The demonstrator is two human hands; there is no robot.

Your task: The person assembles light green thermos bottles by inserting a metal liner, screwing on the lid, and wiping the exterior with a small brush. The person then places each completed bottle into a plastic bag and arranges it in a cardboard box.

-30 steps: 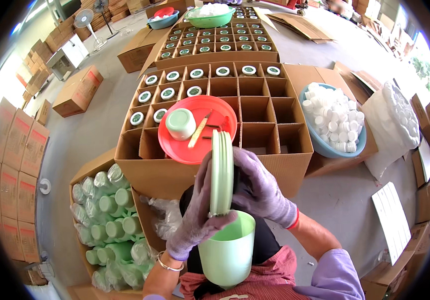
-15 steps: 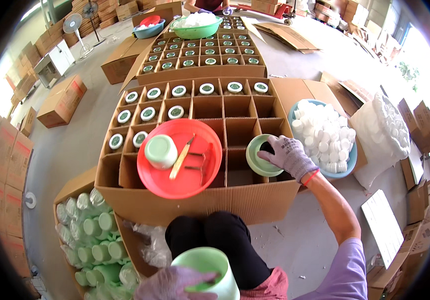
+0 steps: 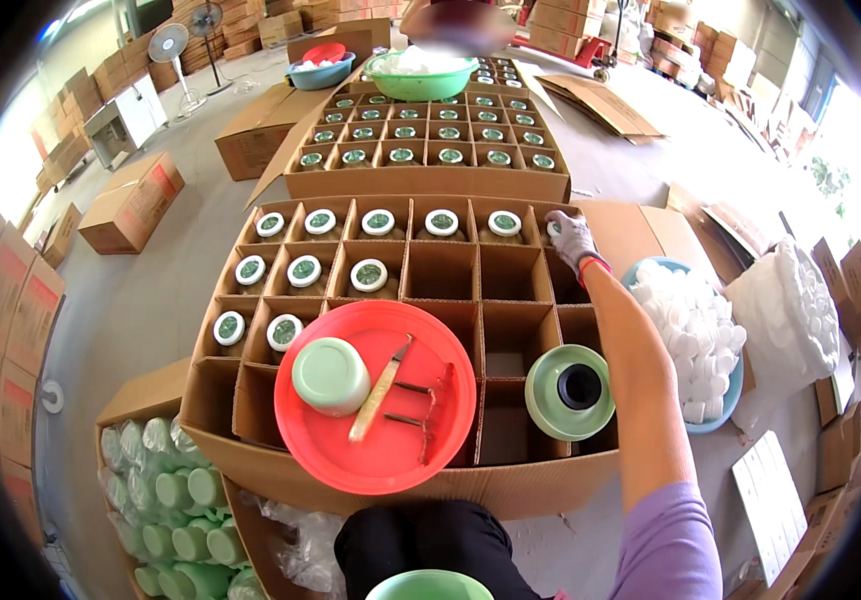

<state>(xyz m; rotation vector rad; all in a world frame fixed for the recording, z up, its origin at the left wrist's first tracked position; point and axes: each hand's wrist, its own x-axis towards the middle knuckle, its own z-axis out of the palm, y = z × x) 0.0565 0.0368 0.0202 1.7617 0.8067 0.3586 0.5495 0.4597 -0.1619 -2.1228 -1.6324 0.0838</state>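
Note:
My right hand (image 3: 575, 240), in a pale purple glove, reaches to the far right compartment of the divided cardboard box (image 3: 511, 492). Its fingers close round the white-rimmed lid of a jar (image 3: 554, 229) there; the glove hides most of that jar. Under my right forearm, at the box's near right corner, rests a pale green funnel-like piece (image 3: 543, 402) with a black ring (image 3: 580, 386) in its middle. On the near side of the box lies a red round tray (image 3: 321, 455) holding a green container (image 3: 331, 375), a knife (image 3: 381, 390) and a pronged tool (image 3: 435, 412). My left hand is out of view.
Other lidded jars (image 3: 378, 222) fill several compartments. Right of the box, a blue basin (image 3: 734, 392) holds white caps, beside a white sack (image 3: 786, 310). Wrapped green containers (image 3: 191, 540) lie at lower left; a green tub (image 3: 431, 585) is at my lap. A person (image 3: 456, 25) sits beyond.
My right hand has left the green piece and its black ring and moved to the far right jar. My left hand has gone out of view, and the view has shifted.

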